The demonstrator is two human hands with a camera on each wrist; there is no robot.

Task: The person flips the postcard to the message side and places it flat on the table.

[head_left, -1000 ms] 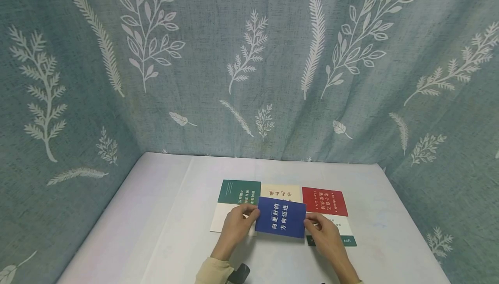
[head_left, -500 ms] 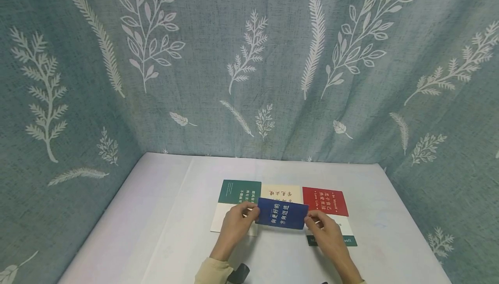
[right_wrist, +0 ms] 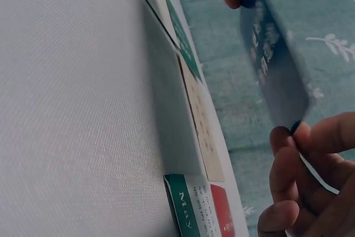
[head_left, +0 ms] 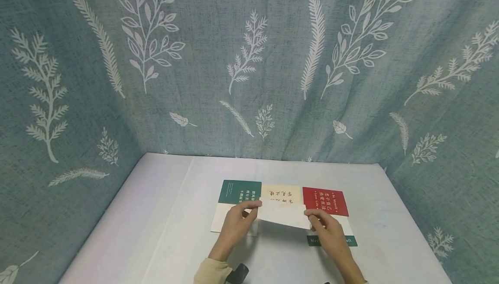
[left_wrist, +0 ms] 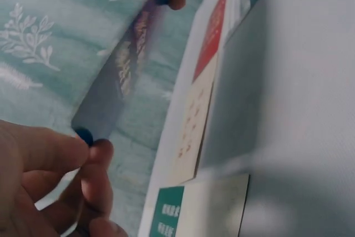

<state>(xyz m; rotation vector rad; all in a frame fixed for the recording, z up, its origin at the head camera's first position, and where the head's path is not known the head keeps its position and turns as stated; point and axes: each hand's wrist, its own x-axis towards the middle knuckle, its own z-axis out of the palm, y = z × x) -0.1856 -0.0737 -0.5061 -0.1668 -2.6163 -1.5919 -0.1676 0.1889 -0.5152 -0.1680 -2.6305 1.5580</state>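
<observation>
Both hands hold one rectangular card point(head_left: 283, 213) by its short ends, above the table. Its plain white side shows in the head view. From below, the left wrist view catches the blue side of the card point(left_wrist: 105, 101) with white lettering, slightly blurred. Thumb and fingers of my left hand point(head_left: 235, 225) pinch the left end. My right hand point(head_left: 328, 234) pinches the right end the same way. Behind the held card lie a green-and-white card point(head_left: 238, 191), a cream card point(head_left: 280, 190) and a red-and-white card point(head_left: 325, 201), the cream one partly hidden.
The cards lie in a row on a white-covered table point(head_left: 175, 223). A green band lettered "May" point(right_wrist: 184, 206) edges the right-hand card. Patterned teal curtains point(head_left: 202, 80) close off the back and sides. Something black point(head_left: 238, 274) is at the left wrist.
Both hands have turned the card about its long axis: the blue lettered face, seen from the head a second ago, has given way to the white side. The cards on the table have not moved.
</observation>
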